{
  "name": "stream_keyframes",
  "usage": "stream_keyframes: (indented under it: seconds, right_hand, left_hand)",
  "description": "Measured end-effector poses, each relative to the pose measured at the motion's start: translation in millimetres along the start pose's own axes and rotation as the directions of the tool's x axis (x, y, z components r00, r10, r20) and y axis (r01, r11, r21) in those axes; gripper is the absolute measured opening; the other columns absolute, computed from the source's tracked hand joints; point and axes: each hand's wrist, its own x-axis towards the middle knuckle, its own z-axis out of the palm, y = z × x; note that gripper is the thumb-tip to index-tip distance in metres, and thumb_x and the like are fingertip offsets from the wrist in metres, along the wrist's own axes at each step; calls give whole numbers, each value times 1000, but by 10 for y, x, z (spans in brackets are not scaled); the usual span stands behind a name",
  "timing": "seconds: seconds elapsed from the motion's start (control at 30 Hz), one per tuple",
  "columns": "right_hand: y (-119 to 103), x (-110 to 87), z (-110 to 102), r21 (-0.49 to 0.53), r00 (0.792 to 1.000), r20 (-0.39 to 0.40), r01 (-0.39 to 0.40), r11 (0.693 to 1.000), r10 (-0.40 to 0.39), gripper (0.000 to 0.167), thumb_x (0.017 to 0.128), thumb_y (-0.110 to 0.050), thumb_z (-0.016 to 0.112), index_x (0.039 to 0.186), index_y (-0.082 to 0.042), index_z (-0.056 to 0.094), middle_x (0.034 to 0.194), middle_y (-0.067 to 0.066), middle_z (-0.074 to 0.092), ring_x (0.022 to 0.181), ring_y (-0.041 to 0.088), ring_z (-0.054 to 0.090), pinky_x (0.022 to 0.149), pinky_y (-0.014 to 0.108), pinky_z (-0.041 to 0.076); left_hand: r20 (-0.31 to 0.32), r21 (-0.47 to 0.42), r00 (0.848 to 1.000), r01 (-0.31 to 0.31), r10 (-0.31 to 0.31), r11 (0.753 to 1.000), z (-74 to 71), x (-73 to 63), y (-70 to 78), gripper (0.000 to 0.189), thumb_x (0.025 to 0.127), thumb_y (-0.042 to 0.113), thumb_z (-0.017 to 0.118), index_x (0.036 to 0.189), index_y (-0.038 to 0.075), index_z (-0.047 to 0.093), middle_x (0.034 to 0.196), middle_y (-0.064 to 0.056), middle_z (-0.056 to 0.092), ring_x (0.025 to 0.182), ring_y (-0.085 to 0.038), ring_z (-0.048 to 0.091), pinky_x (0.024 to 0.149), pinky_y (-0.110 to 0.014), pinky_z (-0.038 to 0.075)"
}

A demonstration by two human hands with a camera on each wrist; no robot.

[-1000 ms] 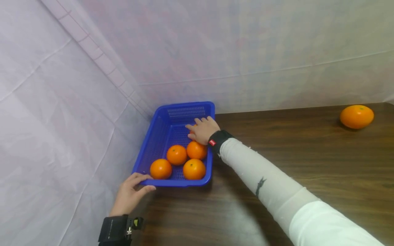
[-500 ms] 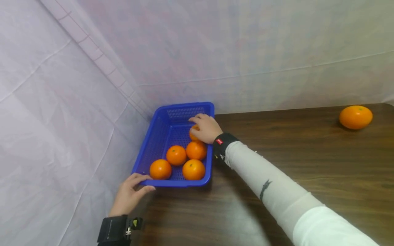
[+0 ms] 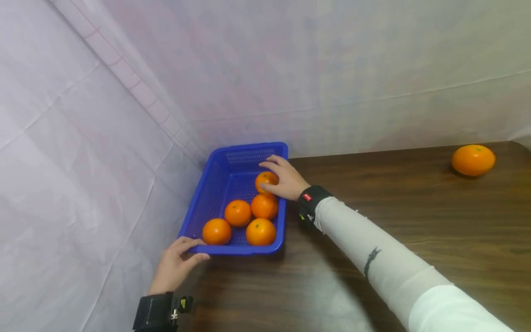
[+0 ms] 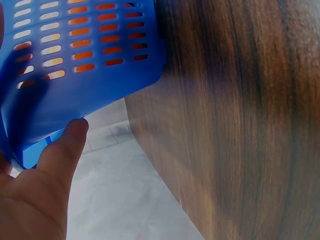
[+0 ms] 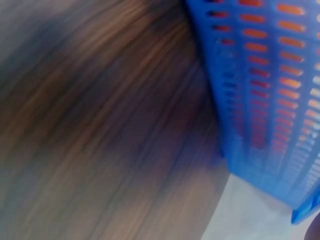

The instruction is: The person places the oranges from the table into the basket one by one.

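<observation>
A blue plastic basket [image 3: 244, 250] with slotted walls stands on the table, several oranges inside. My left hand [image 3: 174, 265] holds its near left corner, fingers over the rim and thumb outside; the left wrist view shows the thumb [image 4: 62, 150] against the slotted wall. My right hand [image 3: 287, 180] reaches over the right rim, fingers and thumb spread loosely about the farthest orange [image 3: 265, 180]. That orange sits beside another orange [image 3: 264, 206]. Nearer me lie a middle orange [image 3: 238, 213], a left one and a right one. In the right wrist view, oranges show through the basket wall [image 5: 250, 165].
One more orange [image 3: 473, 160] rests at the far right of the brown wooden table [image 3: 398, 203], by its back edge. Pale sheeting [image 3: 332, 83] rises behind the table, and more sheeting [image 3: 74, 184] hangs close along the left side.
My right hand has slid to the right off the top of the farthest orange, which now shows more fully. The left hand stays on the basket corner.
</observation>
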Motion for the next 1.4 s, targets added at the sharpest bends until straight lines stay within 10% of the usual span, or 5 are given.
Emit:
stream_keyframes:
  seconds: [0.53,1.4]
  right_hand:
    - [369,-312,-52,39,995,42,-91,995,89,84,94,-66,55,160,-25,25,170,0,18,158,23,6,126,54,15]
    - [865,-820,-350,-123,981,-139,-152,981,135,68,93,-56,64,148,-20,46,148,20,42,139,41,37,110,63,34]
  left_hand:
    - [-9,7,999,-33,33,999,-13,90,-115,28,74,15,89,100,12,78,94,3,69,86,2,55,74,-14,44]
    - [-24,11,999,-48,48,999,-17,131,-159,27,73,12,89,98,11,78,93,3,68,87,5,56,75,-11,43]
